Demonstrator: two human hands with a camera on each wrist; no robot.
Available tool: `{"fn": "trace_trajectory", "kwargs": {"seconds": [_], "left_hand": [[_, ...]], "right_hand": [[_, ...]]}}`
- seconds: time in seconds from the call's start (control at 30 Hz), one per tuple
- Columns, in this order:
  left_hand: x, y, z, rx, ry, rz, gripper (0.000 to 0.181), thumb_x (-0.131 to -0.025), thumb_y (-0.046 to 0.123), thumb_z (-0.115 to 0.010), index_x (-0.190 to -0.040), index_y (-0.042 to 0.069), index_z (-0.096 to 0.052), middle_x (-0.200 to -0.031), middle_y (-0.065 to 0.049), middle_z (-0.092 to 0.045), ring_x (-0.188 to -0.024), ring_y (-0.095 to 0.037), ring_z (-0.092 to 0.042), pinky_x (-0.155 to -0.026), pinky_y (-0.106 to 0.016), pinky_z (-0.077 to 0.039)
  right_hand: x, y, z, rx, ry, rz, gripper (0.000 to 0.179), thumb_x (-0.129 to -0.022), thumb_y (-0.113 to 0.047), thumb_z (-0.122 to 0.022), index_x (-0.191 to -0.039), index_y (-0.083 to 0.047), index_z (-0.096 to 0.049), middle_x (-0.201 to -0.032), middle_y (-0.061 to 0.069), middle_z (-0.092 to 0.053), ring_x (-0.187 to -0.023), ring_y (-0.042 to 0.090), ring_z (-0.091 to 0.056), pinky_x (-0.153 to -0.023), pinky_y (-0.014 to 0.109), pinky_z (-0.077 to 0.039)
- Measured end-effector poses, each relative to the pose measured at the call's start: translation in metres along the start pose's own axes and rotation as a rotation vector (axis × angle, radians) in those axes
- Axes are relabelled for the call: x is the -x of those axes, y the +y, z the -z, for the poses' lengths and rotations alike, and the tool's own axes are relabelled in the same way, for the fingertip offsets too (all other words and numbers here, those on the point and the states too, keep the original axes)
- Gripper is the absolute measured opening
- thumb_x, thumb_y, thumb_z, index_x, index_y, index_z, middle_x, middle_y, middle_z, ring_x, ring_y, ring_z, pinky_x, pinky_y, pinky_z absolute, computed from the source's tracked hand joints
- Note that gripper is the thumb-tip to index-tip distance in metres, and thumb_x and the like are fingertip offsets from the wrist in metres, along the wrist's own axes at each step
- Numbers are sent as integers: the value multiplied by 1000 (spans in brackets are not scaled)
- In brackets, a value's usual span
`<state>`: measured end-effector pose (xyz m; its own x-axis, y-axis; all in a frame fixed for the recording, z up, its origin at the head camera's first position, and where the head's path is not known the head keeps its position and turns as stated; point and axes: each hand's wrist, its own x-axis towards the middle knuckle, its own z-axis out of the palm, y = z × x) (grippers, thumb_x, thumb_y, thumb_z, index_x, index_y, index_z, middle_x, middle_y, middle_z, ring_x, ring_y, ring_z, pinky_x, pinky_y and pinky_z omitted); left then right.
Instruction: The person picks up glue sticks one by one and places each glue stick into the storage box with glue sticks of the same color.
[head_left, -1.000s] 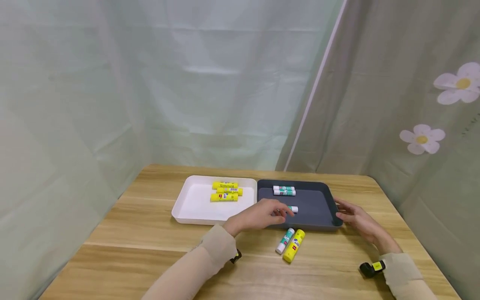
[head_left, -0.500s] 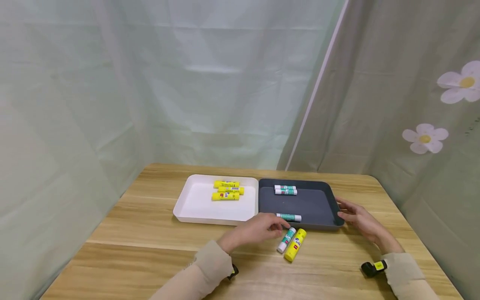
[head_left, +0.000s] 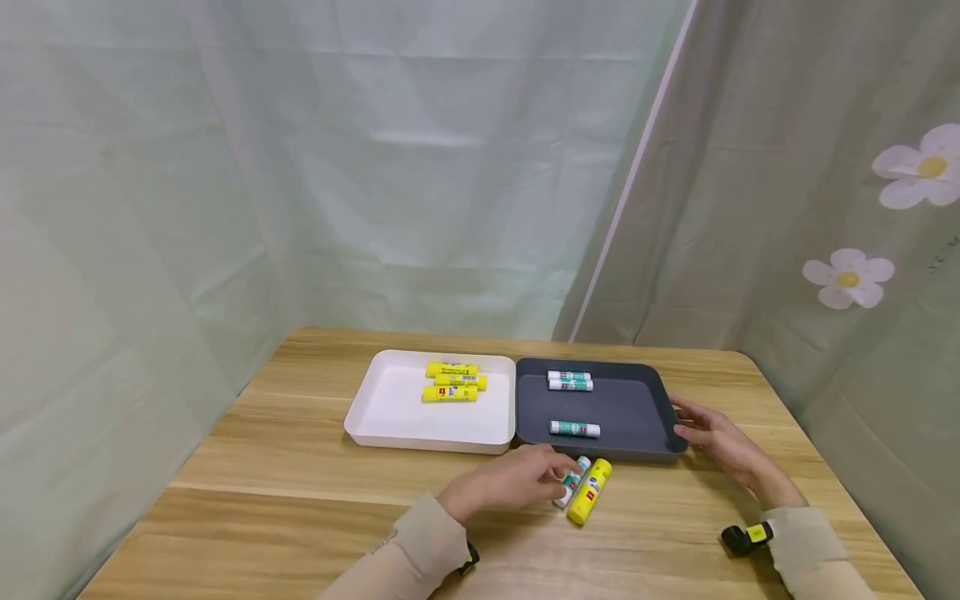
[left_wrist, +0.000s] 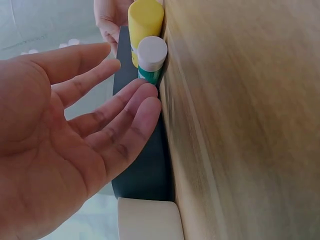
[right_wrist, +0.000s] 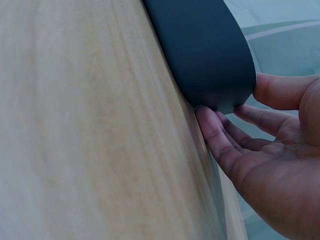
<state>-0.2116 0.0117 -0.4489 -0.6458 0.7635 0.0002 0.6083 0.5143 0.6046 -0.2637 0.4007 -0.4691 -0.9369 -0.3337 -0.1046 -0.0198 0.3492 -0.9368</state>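
Note:
My left hand [head_left: 513, 479] reaches over a green-and-white glue stick [head_left: 567, 492] on the table, its fingertips overlapping the stick in the head view. In the left wrist view the fingers are spread, with the glue stick's white cap [left_wrist: 152, 49] just beyond them and nothing in the palm. A larger yellow glue stick [head_left: 589, 493] lies alongside it. My right hand [head_left: 720, 437] rests its fingertips and thumb against the right end of the dark tray [head_left: 630, 454]. Inside that tray are several green-and-white glue sticks, one near the front [head_left: 575, 429].
Left of the dark tray stands a white tray [head_left: 390, 421], its side right against it, with several yellow glue sticks [head_left: 450, 393] in it. Curtains [head_left: 465, 208] hang behind and beside the wooden table [head_left: 300, 467].
My left hand has drawn back from over the dark tray to the glue stick on the table, uncovering the front glue stick in the tray, which has rolled slightly. The right hand stays put.

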Motion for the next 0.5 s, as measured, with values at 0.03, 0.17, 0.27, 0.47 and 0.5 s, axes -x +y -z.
{"fn": "trace_trajectory", "kwargs": {"seconds": [0.03,0.17,0.27,0.47,0.5], "left_hand": [[0,0,0,-14,-4,-8,36,-102,19,-67,-138,22,-68,-102,11,-60,-86,-1,-52,-74,-16,-47],[1,-1,-2,-45,-44,-15,34,-103,21,-67,-136,25,-70,-100,11,-57,-88,-2,-51,-75,-16,-46],[2,-1,-3,-47,-75,-1,32,-103,23,-67,-135,25,-71,-100,10,-55,-90,-1,-50,-76,-16,-47],[3,-4,-1,-50,-54,2,24,-103,19,-66,-125,22,-76,-99,12,-56,-92,-3,-51,-79,-17,-46],[3,-5,-1,-47,-46,9,22,-103,18,-66,-122,22,-76,-99,12,-56,-92,-4,-52,-79,-17,-45]], "right_hand": [[0,0,0,-3,0,5,71,-107,-14,-56,-163,5,-17,-153,39,-30,-118,8,-51,-89,21,-47],[1,2,0,-18,-5,29,71,-108,-13,-56,-163,7,-15,-152,40,-30,-117,3,-52,-90,19,-47],[2,2,-1,-25,-8,40,72,-108,-13,-56,-162,7,-15,-152,41,-29,-116,0,-52,-90,17,-47],[2,0,-1,-28,-5,38,72,-107,-14,-57,-162,7,-15,-152,41,-29,-116,1,-53,-90,18,-47],[2,0,-1,-29,-5,37,72,-107,-13,-57,-162,7,-15,-152,41,-29,-116,1,-53,-90,18,-47]]}}
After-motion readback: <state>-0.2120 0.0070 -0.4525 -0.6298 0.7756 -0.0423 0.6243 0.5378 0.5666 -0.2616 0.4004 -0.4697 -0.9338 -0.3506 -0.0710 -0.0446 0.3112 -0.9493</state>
